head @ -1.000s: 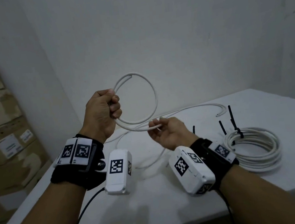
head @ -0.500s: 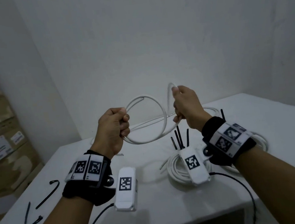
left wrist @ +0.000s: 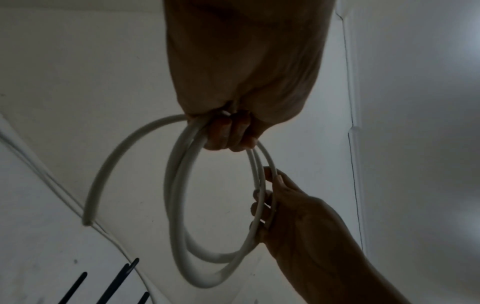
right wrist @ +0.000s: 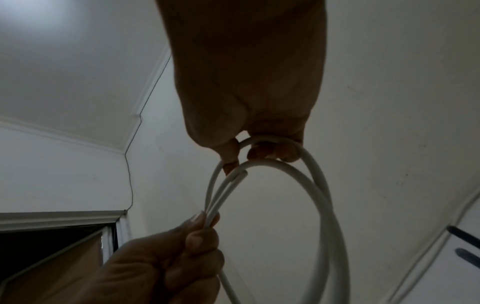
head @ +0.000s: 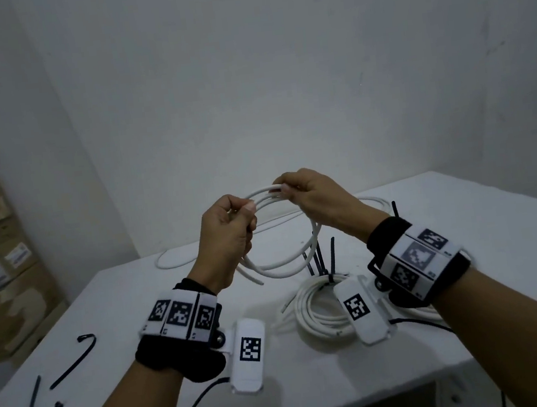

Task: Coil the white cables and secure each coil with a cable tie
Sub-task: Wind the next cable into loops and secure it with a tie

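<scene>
A second loop has been added to the white cable (head: 284,261) in the last half second: one ring was held before, and now two or three turns are gathered above the table (head: 462,214). The left hand (head: 227,234) is closed around the bundle at its near-left edge, fingers curled tight, while the right hand (head: 313,198), brought over from the right, is pinching the newest turn against the top of the coil between thumb and fingertips. A finished coil (head: 319,311) with black ties (head: 320,257) lies on the table just below the right wrist. Loose ties (head: 70,359) lie at the table's left end. Coiling is judged partly done; the tail trails behind.
</scene>
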Motion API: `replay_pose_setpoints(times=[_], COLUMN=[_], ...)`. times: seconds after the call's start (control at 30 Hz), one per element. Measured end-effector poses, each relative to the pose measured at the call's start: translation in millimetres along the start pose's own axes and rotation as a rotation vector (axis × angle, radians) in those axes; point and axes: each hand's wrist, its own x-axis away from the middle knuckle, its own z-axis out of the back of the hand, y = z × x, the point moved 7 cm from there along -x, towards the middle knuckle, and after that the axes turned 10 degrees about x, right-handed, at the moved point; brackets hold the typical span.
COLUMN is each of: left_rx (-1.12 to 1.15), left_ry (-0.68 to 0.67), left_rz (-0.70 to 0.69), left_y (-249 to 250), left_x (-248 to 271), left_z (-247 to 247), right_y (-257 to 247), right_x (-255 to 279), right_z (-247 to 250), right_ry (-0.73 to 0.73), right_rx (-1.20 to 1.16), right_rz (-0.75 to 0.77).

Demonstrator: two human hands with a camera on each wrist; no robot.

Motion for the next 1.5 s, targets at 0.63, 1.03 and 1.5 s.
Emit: replay_pose_setpoints(times=[0.63,1.03,1.5], left_rx=[-0.093,-0.780,-0.115], left_ry=[0.142,-0.044,-0.016], left_rz=[-0.165,-0.232,0.081], left_y=[-2,11,-5], left_x=[-9,-10,3], left_z=[7,4,23], right_y=[14,13,-5], right_x=[15,13,10], right_z=[-29,-22,-43], right_ry=[-0.141,-0.039,-0.125], right_rx=[-0.609,-0.624,-0.502], right_rz=[-0.232,-0.264,-0.198])
